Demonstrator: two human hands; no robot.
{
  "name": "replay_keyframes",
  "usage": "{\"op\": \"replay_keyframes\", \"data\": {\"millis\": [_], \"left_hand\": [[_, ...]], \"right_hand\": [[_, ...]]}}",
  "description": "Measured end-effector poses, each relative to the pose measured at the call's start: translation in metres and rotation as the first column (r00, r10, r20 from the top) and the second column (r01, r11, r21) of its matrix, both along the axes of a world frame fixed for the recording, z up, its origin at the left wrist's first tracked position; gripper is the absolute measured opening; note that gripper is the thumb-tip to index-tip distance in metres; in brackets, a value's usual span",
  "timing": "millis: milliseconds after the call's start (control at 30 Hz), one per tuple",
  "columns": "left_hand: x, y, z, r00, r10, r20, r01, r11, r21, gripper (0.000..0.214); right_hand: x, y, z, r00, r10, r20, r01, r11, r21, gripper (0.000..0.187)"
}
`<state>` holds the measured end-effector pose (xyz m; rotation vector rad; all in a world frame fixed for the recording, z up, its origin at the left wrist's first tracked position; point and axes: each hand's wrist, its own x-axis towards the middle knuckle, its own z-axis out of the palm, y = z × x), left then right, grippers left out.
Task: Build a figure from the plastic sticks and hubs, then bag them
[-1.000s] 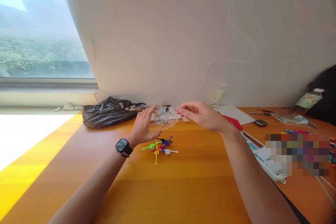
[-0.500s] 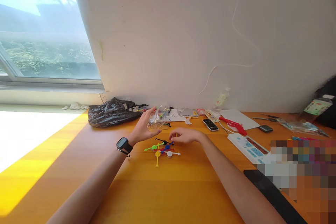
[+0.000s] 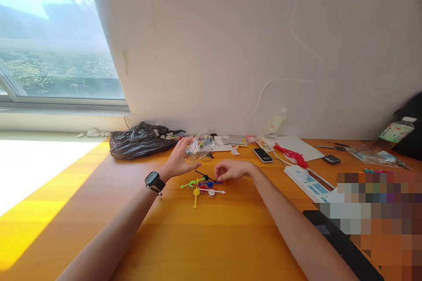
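A cluster of small plastic arrow spinners lies on the wooden table: a green spinner [image 3: 192, 184], a yellow spinner [image 3: 196, 192], a white spinner [image 3: 211, 192], a blue spinner [image 3: 209, 184] and a black spinner [image 3: 206, 178], with a red one partly hidden among them. My right hand [image 3: 233, 170] is at their right side, fingers curled and pinched at the tip of the blue arrow. Behind and left of the cluster, my left hand [image 3: 179, 159] has its fingers spread beside a clear plastic bag [image 3: 200, 145]. On the left wrist is a dark watch [image 3: 153, 179].
A black plastic bag [image 3: 141, 141] lies at the back left. Toward the right are a phone-like black-and-white device [image 3: 263, 155], a red toy gun [image 3: 292, 156], a power strip [image 3: 310, 184] and a black mat [image 3: 341, 243]. Bottles stand along the wall.
The blue arrow has swung from slanting to nearly level, its tip at my right fingertips. The yellow and black arrows look slightly turned. My left hand stays spread beside the clear bag.
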<state>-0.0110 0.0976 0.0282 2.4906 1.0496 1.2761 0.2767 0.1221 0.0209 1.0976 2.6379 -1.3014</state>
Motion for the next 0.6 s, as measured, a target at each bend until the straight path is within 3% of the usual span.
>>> {"op": "replay_keyframes", "data": {"millis": [400,600], "left_hand": [[0.001,0.001,0.004,0.998,-0.059,0.038,0.059,0.998,0.006,0.097],[0.002,0.000,0.006,0.999,-0.047,0.027,0.046,0.998,0.031,0.100]], "right_hand": [[-0.002,-0.006,0.005,0.993,0.007,0.120,0.004,0.995,-0.098,0.049],[-0.008,-0.011,0.009,0.988,0.060,0.142,-0.045,0.994,-0.102,0.036]]}}
